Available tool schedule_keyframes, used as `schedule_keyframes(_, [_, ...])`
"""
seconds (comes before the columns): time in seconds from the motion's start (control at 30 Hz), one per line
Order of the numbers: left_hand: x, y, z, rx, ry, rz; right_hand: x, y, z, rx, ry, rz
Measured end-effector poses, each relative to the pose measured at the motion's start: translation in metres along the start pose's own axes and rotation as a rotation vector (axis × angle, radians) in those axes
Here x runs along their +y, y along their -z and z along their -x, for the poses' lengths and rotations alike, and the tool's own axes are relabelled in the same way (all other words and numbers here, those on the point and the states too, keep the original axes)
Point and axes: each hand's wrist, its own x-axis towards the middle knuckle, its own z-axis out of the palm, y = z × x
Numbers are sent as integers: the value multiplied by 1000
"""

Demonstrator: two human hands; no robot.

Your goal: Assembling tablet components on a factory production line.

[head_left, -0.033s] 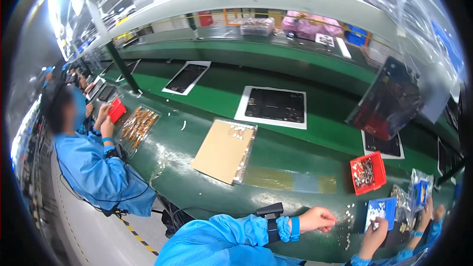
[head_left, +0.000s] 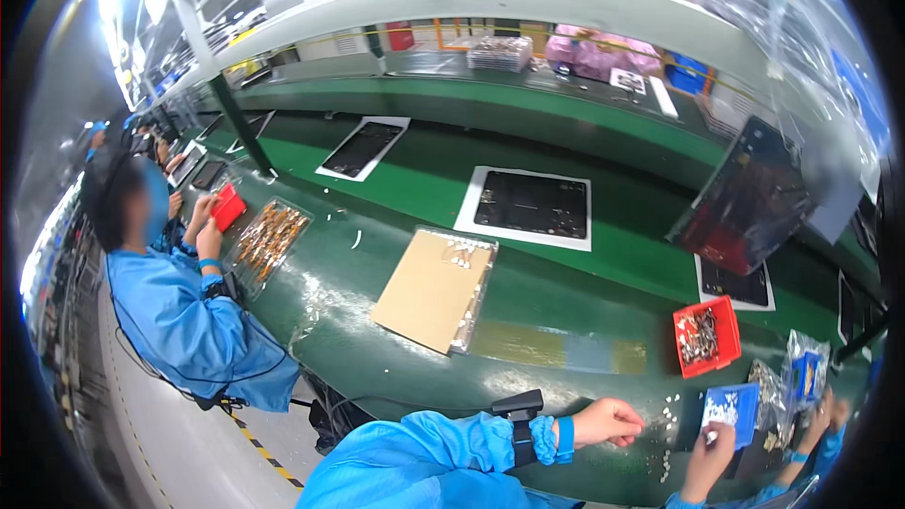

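Note:
My left hand [head_left: 608,422] hovers above the green bench with thumb and fingertips pinched together. Whatever may be in that pinch is too small to make out. Small white pieces [head_left: 667,422] lie scattered in a loose line just right of it. My right hand [head_left: 707,462] is at the near-left edge of a blue tray [head_left: 745,419], its fingers curled together. A pile of small white bits [head_left: 724,407] lies in the tray. What the right fingers hold, if anything, is hidden.
A red bin [head_left: 724,335] of small metal parts stands beyond the tray. Clear plastic bags [head_left: 771,394] and a co-worker's hands [head_left: 822,419] are at the right. A brown board [head_left: 434,292] lies mid-bench; black panels [head_left: 530,203] on white sheets lie farther back. Another person [head_left: 179,292] sits left.
My right hand has shifted slightly left at the tray's edge, its fingers more curled. The co-worker's hands at the right have moved a little. My left hand stays nearly still.

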Motion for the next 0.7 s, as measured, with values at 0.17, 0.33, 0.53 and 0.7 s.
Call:
schedule_keyframes(0.17, [4, 2, 19, 24, 10, 72, -83, -10, 11, -291, 98, -410])
schedule_keyframes(0.33, [19, -4, 35, 30, 22, 154, -111, -18, 8, -241, 248, -433])
schedule_keyframes(0.53, [22, -1, 43, 66, -36, 136, -121, -26, 7, -137, 440, -263])
schedule_keyframes(0.7, [30, 1, 46, 54, -111, 11, -131, -31, 12, -12, 365, -266])
